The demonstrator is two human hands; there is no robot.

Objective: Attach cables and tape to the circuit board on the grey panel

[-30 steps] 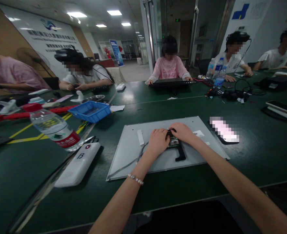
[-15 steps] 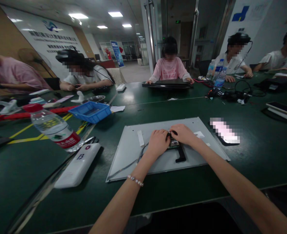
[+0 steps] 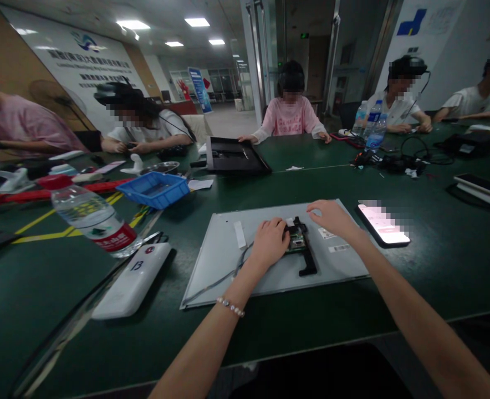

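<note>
A flat grey panel with stuck-on labels lies on the table before me. On its middle sits a green circuit board fixed to a black plastic bracket. My left hand is curled over the board's left side, its fingertips hidden at the near-black edge there. Thin grey cables run from beneath this hand across the panel's left part. My right hand hovers over the panel's right side, apart from the bracket, its fingers loosely bent and nothing visible in them.
Left of the panel are a white power bank, a water bottle and a blue basket. A phone lies to the right. Across the table, a person has one hand on a black casing.
My right hand has come off the bracket and moved right, uncovering its top end. My left hand stays put. The person opposite has swung the black casing leftward and tilted it.
</note>
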